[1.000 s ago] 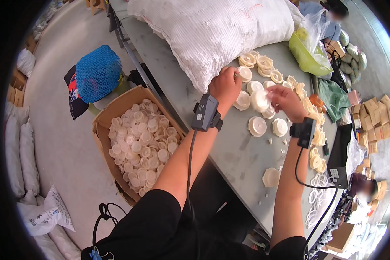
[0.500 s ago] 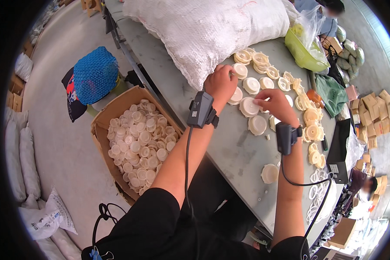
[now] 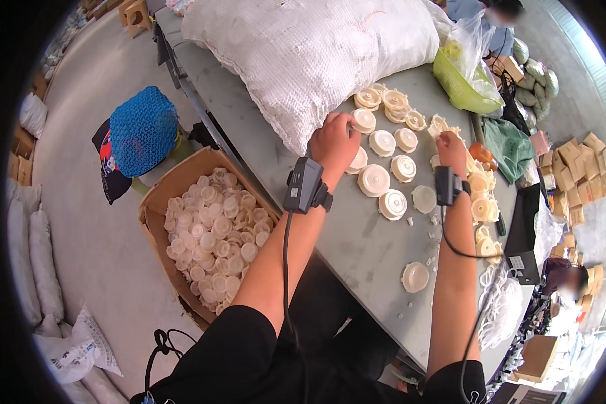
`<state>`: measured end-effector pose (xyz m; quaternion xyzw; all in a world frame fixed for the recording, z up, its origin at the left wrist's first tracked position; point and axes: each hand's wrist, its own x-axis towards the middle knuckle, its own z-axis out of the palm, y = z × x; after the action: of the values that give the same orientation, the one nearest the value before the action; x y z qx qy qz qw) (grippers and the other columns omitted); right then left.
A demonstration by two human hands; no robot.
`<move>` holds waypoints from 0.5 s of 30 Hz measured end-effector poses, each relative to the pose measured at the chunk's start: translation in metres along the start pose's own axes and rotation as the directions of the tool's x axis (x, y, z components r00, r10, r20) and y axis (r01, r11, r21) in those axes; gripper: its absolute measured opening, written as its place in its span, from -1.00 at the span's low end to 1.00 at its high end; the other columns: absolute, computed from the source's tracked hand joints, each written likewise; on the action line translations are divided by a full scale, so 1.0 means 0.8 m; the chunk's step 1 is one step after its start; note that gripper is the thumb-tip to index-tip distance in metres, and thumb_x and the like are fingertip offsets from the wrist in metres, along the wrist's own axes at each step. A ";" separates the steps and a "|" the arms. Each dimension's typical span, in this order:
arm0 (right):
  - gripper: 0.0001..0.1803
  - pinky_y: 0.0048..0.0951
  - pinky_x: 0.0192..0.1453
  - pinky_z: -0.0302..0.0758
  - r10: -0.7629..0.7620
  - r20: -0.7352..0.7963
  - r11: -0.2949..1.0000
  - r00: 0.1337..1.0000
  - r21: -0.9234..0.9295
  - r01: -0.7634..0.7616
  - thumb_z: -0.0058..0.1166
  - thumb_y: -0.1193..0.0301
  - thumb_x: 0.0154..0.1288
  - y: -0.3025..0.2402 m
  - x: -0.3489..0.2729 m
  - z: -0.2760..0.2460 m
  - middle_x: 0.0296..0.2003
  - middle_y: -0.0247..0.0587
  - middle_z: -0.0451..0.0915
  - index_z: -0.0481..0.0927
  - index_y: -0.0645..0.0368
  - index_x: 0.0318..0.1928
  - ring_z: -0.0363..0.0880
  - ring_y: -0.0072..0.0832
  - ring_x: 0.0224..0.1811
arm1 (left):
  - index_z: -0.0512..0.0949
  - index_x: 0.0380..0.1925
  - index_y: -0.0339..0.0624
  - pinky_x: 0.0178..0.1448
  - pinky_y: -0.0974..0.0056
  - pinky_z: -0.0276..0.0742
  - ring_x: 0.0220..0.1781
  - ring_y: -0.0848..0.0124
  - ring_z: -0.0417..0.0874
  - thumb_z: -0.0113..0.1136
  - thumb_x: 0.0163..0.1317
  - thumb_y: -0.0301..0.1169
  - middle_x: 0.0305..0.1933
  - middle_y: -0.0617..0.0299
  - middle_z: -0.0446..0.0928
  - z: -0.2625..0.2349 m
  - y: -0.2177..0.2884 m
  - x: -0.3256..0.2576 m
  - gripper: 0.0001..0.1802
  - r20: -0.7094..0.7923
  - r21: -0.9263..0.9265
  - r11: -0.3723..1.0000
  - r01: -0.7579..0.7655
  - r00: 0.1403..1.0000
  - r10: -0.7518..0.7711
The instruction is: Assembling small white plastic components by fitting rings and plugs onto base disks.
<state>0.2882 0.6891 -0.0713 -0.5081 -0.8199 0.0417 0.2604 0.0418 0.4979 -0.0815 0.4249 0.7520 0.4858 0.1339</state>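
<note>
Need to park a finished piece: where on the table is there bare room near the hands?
Free: the grey table between the forearms, bordered by the round white caps and a lone cap. Also the strip between the white sack and the table's left edge. Crowded: around the left hand and right hand.

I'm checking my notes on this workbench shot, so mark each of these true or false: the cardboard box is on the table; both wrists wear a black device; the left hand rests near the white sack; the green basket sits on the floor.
1. The cardboard box is on the table. False: it stands on the floor beside it, full of cream caps.
2. Both wrists wear a black device. True.
3. The left hand rests near the white sack. True.
4. The green basket sits on the floor. False: it is on the table.
</note>
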 end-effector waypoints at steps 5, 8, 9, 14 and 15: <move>-0.68 -0.59 -0.47 0.42 0.327 0.430 0.674 0.841 0.518 -0.527 -0.03 0.26 0.31 -0.022 -0.003 -0.023 -0.47 -0.32 0.55 0.57 0.24 -0.11 0.55 -0.63 -0.54 | 0.51 -0.27 -0.04 -0.05 0.11 0.45 -0.17 0.19 0.58 0.09 0.11 -0.32 -0.14 0.24 0.52 -0.001 -0.016 -0.002 -0.82 -0.126 0.095 0.987 -0.132 0.982 0.143; -0.70 -0.47 -0.41 0.48 0.346 0.350 0.902 0.871 0.132 -0.411 -0.01 0.26 0.26 -0.018 0.008 -0.024 -0.49 -0.23 0.59 0.60 0.22 -0.16 0.61 -0.48 -0.49 | 0.51 -0.27 -0.04 -0.05 0.12 0.45 -0.16 0.20 0.58 0.09 0.10 -0.32 -0.15 0.25 0.51 0.003 -0.013 -0.001 -0.82 -0.116 0.104 0.986 -0.131 0.983 0.143; -0.71 -0.39 -0.33 0.51 0.247 0.260 0.968 0.934 -0.017 -0.251 0.01 0.27 0.22 -0.007 0.011 -0.019 -0.47 -0.15 0.61 0.61 0.20 -0.17 0.63 -0.36 -0.43 | 0.51 -0.28 -0.04 -0.05 0.11 0.44 -0.16 0.20 0.58 0.09 0.10 -0.32 -0.14 0.25 0.51 0.004 -0.009 0.000 -0.82 -0.105 0.084 0.988 -0.127 0.985 0.136; -0.67 -0.13 0.03 0.48 0.118 -0.005 0.972 0.993 -0.203 -0.117 -0.04 0.31 0.14 -0.071 0.008 -0.005 -0.08 0.04 0.59 0.60 0.09 -0.10 0.54 -0.02 -0.02 | 0.51 -0.29 -0.05 -0.04 0.11 0.44 -0.15 0.21 0.58 0.09 0.10 -0.33 -0.14 0.25 0.52 -0.004 -0.012 -0.003 -0.83 -0.108 0.073 0.991 -0.111 0.987 0.118; -0.59 -0.17 0.11 0.44 -0.026 0.060 0.991 0.998 -0.131 0.034 0.00 0.30 0.15 -0.063 0.015 -0.002 0.06 -0.03 0.52 0.55 -0.01 0.04 0.47 -0.08 0.10 | 0.51 -0.29 -0.05 -0.04 0.11 0.44 -0.15 0.21 0.58 0.09 0.10 -0.33 -0.14 0.25 0.52 -0.001 -0.008 -0.004 -0.83 -0.111 0.062 0.991 -0.118 0.986 0.124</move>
<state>0.2441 0.6750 -0.0484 -0.5104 -0.8356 -0.0018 0.2030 0.0399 0.4943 -0.0871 0.4448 0.7444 0.4956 0.0491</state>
